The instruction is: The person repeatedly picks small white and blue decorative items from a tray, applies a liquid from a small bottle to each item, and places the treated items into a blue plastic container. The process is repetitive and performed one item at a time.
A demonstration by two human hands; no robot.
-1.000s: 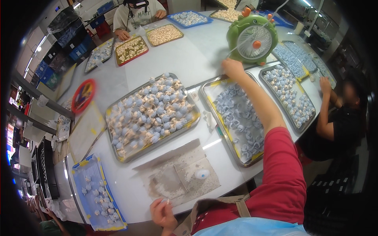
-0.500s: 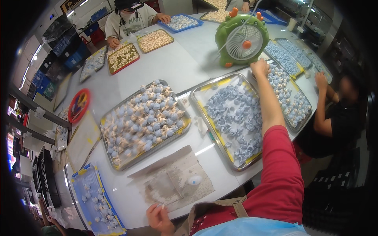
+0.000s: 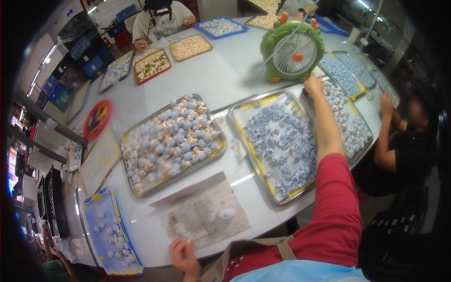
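My right arm stretches over the middle tray (image 3: 240, 123) of pale-blue petal-like pieces. My right hand (image 3: 314, 83) is at the far end of the right tray (image 3: 369, 141), just below the green fan, fingers bent together; what they hold, if anything, is hidden. Small blue-and-cream pieces (image 3: 353, 134) fill that tray. Close to my body, my left hand (image 3: 184, 258) pinches a small pale piece (image 3: 189, 241) at the near edge of a stained cardboard sheet (image 3: 235, 228). A white rounded object (image 3: 227, 213) lies on the cardboard.
A metal tray (image 3: 221, 149) heaped with blue-and-cream pieces stands left of centre. A blue tray (image 3: 123, 225) with several pieces sits at lower left, a red round basket (image 3: 109, 117) beyond it. The green fan (image 3: 293, 49) stands behind the trays. Co-workers sit across and at right.
My view has shifted slightly. My right hand stays at the far end of the right tray, and my left still pinches near the cardboard. The person across has lifted a hand off the blue tray.
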